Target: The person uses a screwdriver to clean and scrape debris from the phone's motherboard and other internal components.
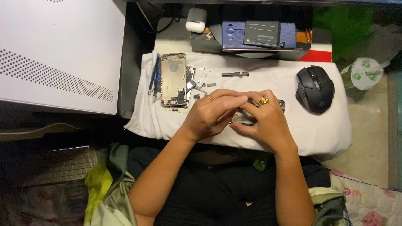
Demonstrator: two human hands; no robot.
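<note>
My left hand and my right hand meet over a white cloth, both closed around a small dark phone part that is mostly hidden by the fingers. Each hand wears a ring. To the left lies an opened phone shell, gold inside, with several tiny screws and metal bits scattered beside it. A thin dark metal strip lies further back on the cloth.
A black computer mouse sits on the cloth's right side. Behind are a blue phone with a dark battery on it, and a white earbud case. A white perforated case stands left; a lidded cup right; a keyboard lower left.
</note>
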